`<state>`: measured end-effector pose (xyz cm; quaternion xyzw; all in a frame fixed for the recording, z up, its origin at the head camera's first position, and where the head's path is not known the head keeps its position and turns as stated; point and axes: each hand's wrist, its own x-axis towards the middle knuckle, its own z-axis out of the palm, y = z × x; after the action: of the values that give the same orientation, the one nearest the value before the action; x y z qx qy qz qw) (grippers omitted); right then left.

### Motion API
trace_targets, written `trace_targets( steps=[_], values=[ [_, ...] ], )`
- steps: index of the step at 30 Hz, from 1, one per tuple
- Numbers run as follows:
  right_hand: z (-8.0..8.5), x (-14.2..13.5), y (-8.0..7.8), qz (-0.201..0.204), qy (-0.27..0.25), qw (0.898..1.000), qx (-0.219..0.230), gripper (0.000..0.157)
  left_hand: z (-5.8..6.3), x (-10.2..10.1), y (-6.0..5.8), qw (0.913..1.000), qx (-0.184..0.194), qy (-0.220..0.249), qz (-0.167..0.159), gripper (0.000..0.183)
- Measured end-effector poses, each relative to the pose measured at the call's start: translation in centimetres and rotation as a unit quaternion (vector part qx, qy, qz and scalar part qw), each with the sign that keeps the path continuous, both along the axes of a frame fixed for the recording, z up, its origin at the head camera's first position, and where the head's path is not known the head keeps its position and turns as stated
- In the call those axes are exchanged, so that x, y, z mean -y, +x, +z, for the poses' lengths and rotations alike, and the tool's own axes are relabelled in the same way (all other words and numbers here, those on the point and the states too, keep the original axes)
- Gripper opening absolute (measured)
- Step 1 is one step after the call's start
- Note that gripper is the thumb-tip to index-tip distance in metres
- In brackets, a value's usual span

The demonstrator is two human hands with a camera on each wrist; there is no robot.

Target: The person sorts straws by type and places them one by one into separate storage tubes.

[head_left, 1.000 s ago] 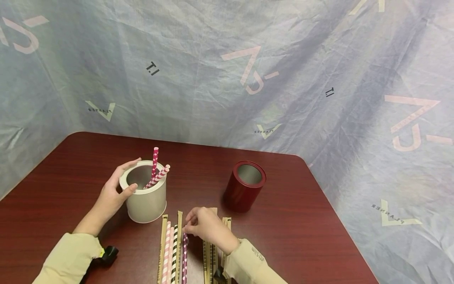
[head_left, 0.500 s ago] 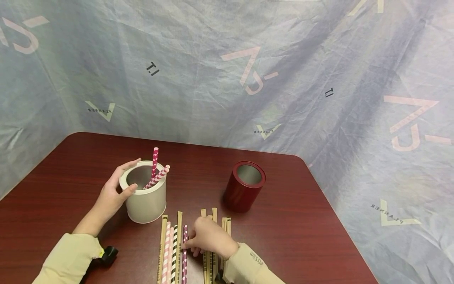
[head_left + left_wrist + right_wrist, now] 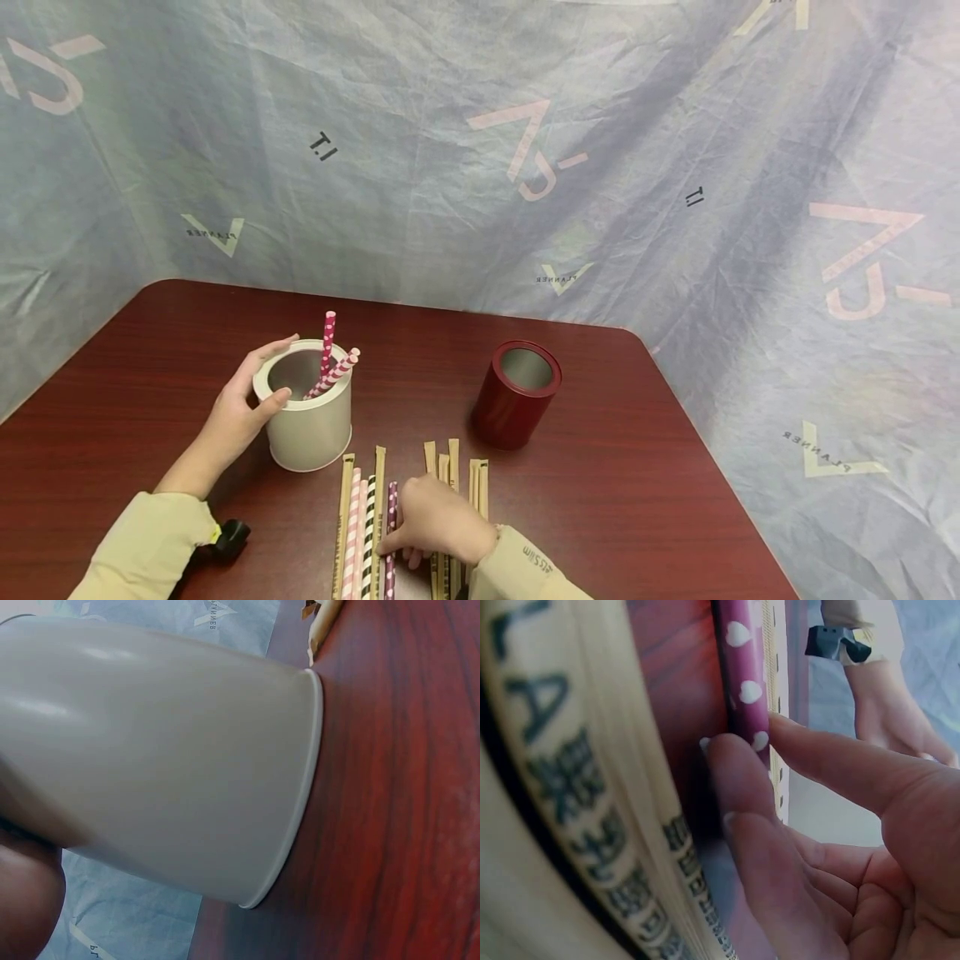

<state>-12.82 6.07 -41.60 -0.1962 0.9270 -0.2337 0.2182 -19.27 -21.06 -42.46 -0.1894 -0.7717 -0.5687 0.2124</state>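
Observation:
My left hand [image 3: 236, 414] grips the rim of a white can [image 3: 311, 437], thumb on the near side and fingers round the far side. In the can lean a magenta dotted straw [image 3: 328, 340] and pink-and-white patterned straws [image 3: 337, 374]. My right hand [image 3: 444, 521] pinches a purple straw [image 3: 744, 675] with white hearts between thumb and fingertips, partway down its length. Left of that straw lie a black-and-white striped straw [image 3: 369, 521], a pink striped straw [image 3: 352, 525] and paper-wrapped straws [image 3: 343, 517]. The near ends of the row run out of the head view.
A red can [image 3: 516, 408] stands tilted in view at the right of the dark red table [image 3: 622, 467]. More paper-wrapped straws [image 3: 453, 462] lie under and beside my right hand. A printed grey cloth [image 3: 420, 192] hangs behind the table.
My right hand has moved nearer to me along the purple straw, from its far end to lower down. The straw has shifted slightly. My left hand stays on the white can.

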Motion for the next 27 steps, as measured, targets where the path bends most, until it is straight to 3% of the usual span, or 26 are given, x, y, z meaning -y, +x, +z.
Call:
trace_targets(
  steps=[5, 11, 18, 23, 27],
  values=[
    [-0.1, 0.2, 0.2, -0.005, 0.004, 1.000, 0.007, 0.035, 0.0, 0.0, 0.0, 1.0000, 0.001, 0.000, 0.000, 0.061],
    [-0.2, 0.1, 0.2, -0.021, -0.049, 0.997, 0.050, 0.029, 0.1, 0.0, 0.0, 1.0000, -0.001, 0.002, 0.001, 0.061],
    [-0.4, -0.3, -0.4, -0.028, -0.081, 0.994, 0.070, 0.025, 0.1, 0.0, 0.1, 1.0000, 0.004, 0.003, 0.004, 0.061],
    [-0.1, -0.7, -0.9, -0.056, -0.137, 0.984, 0.095, 0.020, 0.0, 0.1, 0.0, 1.0000, 0.003, 0.001, 0.002, 0.061],
    [0.5, -0.9, -1.4, -0.065, -0.176, 0.978, 0.087, 0.017, -0.1, 0.1, -0.1, 1.0000, -0.001, 0.003, -0.002, 0.060]
  ],
)
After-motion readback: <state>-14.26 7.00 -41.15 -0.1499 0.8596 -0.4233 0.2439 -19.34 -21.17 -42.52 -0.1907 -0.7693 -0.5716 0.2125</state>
